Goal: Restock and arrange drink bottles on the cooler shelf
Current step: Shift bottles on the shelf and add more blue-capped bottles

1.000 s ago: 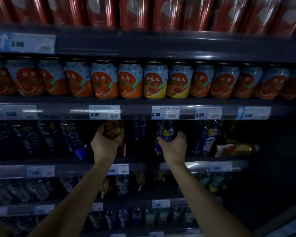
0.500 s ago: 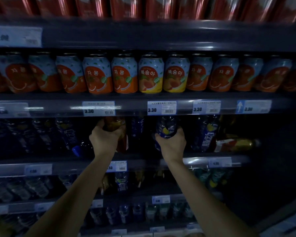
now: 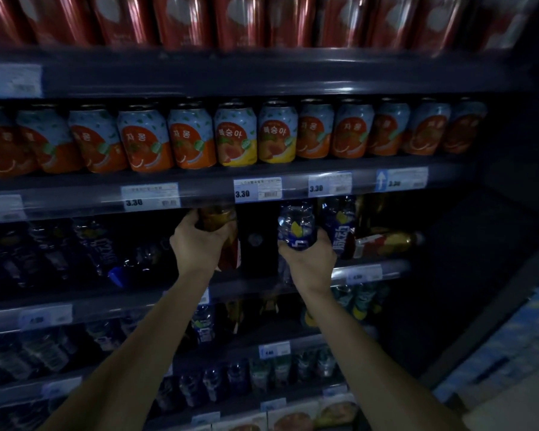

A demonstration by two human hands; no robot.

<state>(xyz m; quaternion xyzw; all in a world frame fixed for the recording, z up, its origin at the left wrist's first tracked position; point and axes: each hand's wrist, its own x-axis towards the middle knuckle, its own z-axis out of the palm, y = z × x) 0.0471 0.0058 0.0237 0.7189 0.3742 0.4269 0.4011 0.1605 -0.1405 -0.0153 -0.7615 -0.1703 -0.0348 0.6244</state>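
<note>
Both my hands reach into the dim third shelf [image 3: 371, 270] of the cooler. My left hand [image 3: 196, 244] grips an amber bottle with a red label [image 3: 221, 219], held upright just under the shelf above. My right hand [image 3: 308, 259] holds a blue-labelled clear bottle [image 3: 296, 225] from below, also upright. A dark gap lies between the two bottles. Right of my right hand stands another blue-labelled bottle [image 3: 339, 231], and beyond it an amber bottle [image 3: 386, 242] lies on its side.
Orange and yellow cans [image 3: 193, 138] line the shelf above, over price tags [image 3: 257, 189]. Red cans [image 3: 240, 20] fill the top shelf. Dark blue bottles [image 3: 97, 247] stand left of my hands. Lower shelves hold more small bottles [image 3: 203, 325]. The cooler's right wall is dark.
Both hands keep their hold on the same bottles. The camera has shifted, so the shelves and hands sit slightly to the right and lower in view; the bottles have barely moved.
</note>
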